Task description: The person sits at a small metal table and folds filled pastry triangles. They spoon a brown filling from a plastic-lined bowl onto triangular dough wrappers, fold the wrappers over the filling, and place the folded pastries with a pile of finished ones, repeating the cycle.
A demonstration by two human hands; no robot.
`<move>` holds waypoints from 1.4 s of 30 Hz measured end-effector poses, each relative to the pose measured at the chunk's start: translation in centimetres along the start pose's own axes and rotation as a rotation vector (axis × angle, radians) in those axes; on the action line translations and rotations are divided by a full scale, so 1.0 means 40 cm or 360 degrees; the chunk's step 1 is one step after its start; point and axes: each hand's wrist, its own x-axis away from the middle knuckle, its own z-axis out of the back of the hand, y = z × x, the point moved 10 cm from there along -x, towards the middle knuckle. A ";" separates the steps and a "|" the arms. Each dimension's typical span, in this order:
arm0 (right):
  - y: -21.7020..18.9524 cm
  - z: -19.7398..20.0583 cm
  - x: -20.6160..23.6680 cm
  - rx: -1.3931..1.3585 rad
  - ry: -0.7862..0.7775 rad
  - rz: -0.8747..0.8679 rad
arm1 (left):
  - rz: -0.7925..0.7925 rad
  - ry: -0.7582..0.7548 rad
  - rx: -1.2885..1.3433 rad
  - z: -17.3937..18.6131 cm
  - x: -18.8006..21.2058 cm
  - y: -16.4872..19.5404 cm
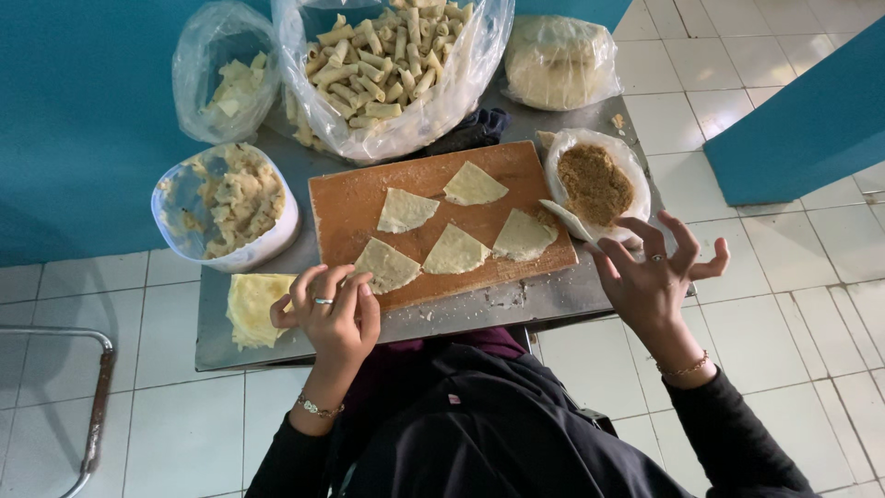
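Left hand point(334, 314): fingers point(343, 288) curled together, tips at the near corner of one triangular wrapper point(387, 266); whether they pinch it cannot be told.
Right hand point(653, 277): fingers point(645, 232) spread apart, holding nothing, hovering just beside the filling bag.
Wrappers on board: five pale triangular pieces, counted; one at the left fingertips, four farther out, all flat and apart from each other.
Board: one wooden cutting board point(341, 198), under the five wrappers, between the two hands.
Filling bag: one open plastic bag of brown crumbly filling point(595, 183), just beyond the right fingers.
Wrapper stack: one pale stack point(249, 309), just left of the left hand.
Beyond the board: one tub of pale scraps point(226, 205); three more plastic bags, one large with rolled pieces point(383, 65).
Tabletop point(489, 309): one metal surface carrying all.
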 end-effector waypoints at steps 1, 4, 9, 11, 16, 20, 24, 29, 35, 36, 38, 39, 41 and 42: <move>-0.001 -0.003 0.004 -0.0007 -0.0025 0.0011 | 0.0002 0.0001 0.0011 0.000 -0.001 0.000; -0.010 -0.005 0.025 0.0000 -0.0066 0.0079 | -0.0017 -0.0010 -0.0010 -0.001 -0.002 0.002; -0.026 0.023 0.068 -0.0009 0.0014 0.0203 | 0.0001 -0.0013 -0.0001 -0.003 0.000 0.000; -0.019 0.030 0.073 -0.0040 0.0020 0.0206 | 0.0005 -0.0010 0.0004 -0.003 0.001 -0.001; 0.001 0.029 0.042 0.0012 0.0074 0.0198 | 0.0010 0.0003 -0.0004 -0.004 0.004 -0.001; 0.004 -0.005 0.014 0.0109 -0.0028 0.0142 | -0.0020 -0.0004 -0.0011 -0.006 0.005 -0.001; -0.022 -0.005 0.037 0.0073 -0.0038 0.0222 | -0.0004 0.0002 -0.0013 -0.007 0.008 -0.003; -0.010 0.020 0.068 -0.0018 0.0066 0.0252 | 0.0000 -0.0017 -0.0017 -0.007 0.005 -0.003; 0.034 0.030 0.055 -0.0079 0.0097 0.0056 | -0.0091 -0.0059 0.0233 -0.046 -0.022 0.103; 0.040 0.035 0.051 -0.0110 0.0113 0.0017 | -0.0157 -0.0107 0.0304 -0.076 -0.031 0.156; 0.064 0.050 0.049 -0.0234 0.0122 -0.0147 | -0.0164 -0.0315 0.0596 -0.159 -0.053 0.268; 0.077 0.058 0.050 -0.0295 0.0130 -0.0230 | -0.0205 -0.0314 0.0592 -0.180 -0.066 0.324; 0.091 0.080 0.058 -0.0328 0.0122 -0.0333 | -0.0236 -0.0397 0.0619 -0.239 -0.101 0.422; 0.099 0.090 0.065 -0.0343 0.0118 -0.0391 | -0.0232 -0.0481 0.0650 -0.274 -0.119 0.455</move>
